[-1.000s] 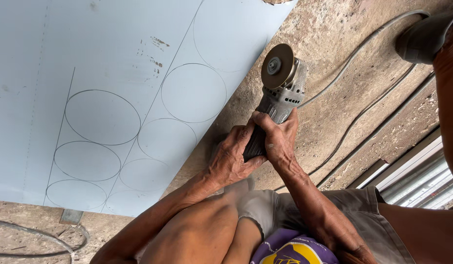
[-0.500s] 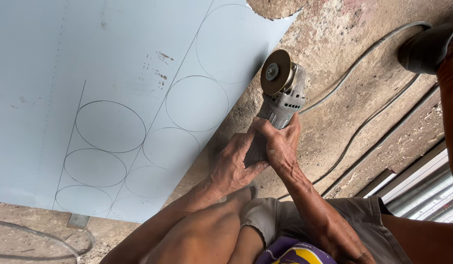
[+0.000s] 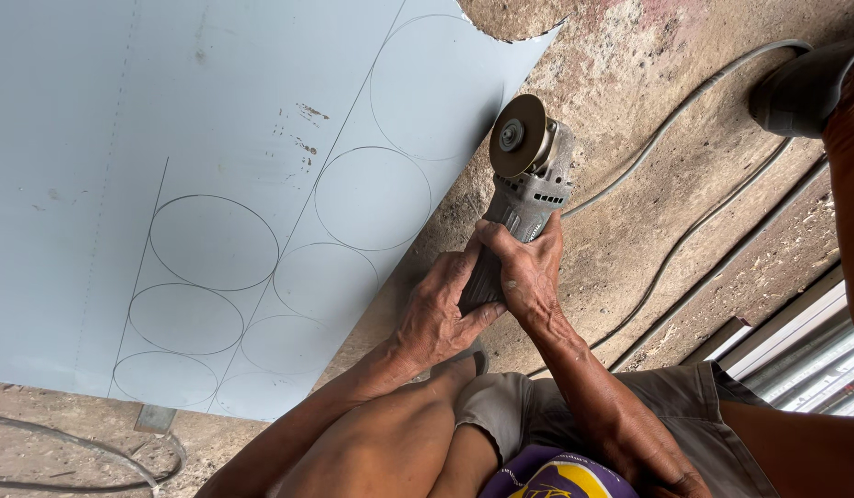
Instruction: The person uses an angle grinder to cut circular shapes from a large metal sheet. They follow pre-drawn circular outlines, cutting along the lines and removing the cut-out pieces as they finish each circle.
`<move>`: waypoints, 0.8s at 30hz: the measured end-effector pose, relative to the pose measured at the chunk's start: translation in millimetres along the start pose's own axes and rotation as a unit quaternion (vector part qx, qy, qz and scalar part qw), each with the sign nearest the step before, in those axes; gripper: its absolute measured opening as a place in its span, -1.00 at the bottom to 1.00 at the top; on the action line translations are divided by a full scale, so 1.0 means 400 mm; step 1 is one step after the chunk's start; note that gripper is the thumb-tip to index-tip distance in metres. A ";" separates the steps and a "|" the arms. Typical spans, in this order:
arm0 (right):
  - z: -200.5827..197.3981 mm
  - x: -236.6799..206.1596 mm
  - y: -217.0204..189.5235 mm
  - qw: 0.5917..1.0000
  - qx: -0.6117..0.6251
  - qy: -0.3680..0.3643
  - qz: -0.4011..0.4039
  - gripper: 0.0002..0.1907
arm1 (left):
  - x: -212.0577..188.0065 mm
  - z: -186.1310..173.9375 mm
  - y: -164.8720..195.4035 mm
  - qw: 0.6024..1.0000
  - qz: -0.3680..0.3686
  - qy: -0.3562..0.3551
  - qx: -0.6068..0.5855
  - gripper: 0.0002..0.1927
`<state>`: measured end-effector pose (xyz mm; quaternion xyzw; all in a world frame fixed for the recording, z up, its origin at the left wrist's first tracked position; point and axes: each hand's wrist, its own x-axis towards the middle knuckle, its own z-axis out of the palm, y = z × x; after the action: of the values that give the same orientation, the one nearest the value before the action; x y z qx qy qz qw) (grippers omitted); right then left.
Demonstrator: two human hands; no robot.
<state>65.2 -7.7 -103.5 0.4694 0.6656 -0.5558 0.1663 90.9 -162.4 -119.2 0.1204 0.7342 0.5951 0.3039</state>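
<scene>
Both my hands grip a grey angle grinder [image 3: 528, 189] over the concrete floor. My left hand [image 3: 441, 314] wraps the rear of its body, and my right hand [image 3: 528, 267] clasps it just ahead, near the head. Its round disc [image 3: 517, 136] faces up and left, close to the edge of a large pale blue sheet [image 3: 95, 138]. Several circles [image 3: 215, 242] are drawn on the sheet in two rows. A curved bite is cut from the sheet's top edge [image 3: 514, 23].
Grey cables [image 3: 685, 120] run across the rough concrete floor [image 3: 648, 231] to the right. A dark shoe [image 3: 800, 92] sits at the top right. A metal rail or shutter track [image 3: 795, 350] lies at the lower right. My bent knee [image 3: 390, 452] is below.
The view has shifted, so the grinder and sheet sit a little further right and lower in frame. The grinder disc stays near the sheet's edge, and my grip is the same.
</scene>
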 end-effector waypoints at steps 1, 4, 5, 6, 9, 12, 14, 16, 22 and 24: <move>0.001 -0.001 0.000 1.000 0.001 -0.001 -0.005 -0.29 | -0.001 -0.001 -0.001 1.000 -0.005 -0.005 0.002 -0.03; 0.004 -0.002 0.001 1.000 0.000 -0.002 -0.008 -0.30 | -0.005 -0.002 -0.005 1.000 -0.024 -0.016 0.011 -0.03; 0.005 -0.002 0.001 1.000 -0.004 0.001 0.000 -0.29 | -0.005 -0.002 -0.006 0.999 -0.032 -0.020 0.014 -0.03; 0.005 -0.002 0.002 1.000 -0.008 0.005 0.009 -0.28 | -0.005 -0.001 -0.008 0.999 -0.040 -0.025 0.017 -0.02; 0.008 -0.003 0.005 1.000 0.014 0.006 -0.010 -0.28 | -0.004 0.001 -0.013 0.999 -0.036 -0.027 0.010 -0.03; 0.005 0.001 0.006 1.000 -0.016 0.013 -0.003 -0.26 | -0.002 0.002 -0.016 1.000 -0.020 -0.020 0.003 -0.02; 0.003 0.004 0.006 1.000 -0.007 0.011 -0.004 -0.26 | -0.001 0.002 -0.017 0.999 -0.030 -0.025 0.000 -0.03; 0.002 0.005 0.007 1.000 -0.007 0.011 -0.003 -0.27 | -0.002 0.002 -0.016 0.999 -0.035 -0.025 -0.001 -0.03; 0.008 0.003 0.006 1.000 -0.007 0.017 -0.013 -0.28 | -0.002 -0.002 -0.013 0.999 -0.031 -0.023 0.000 -0.03; 0.009 0.002 0.003 1.000 0.005 0.012 -0.023 -0.29 | -0.002 -0.004 -0.012 0.998 -0.047 -0.031 0.005 -0.02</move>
<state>64.6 -10.5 -105.9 0.4616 0.6756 -0.5567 0.1432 91.5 -165.3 -123.4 0.1055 0.7324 0.5722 0.3536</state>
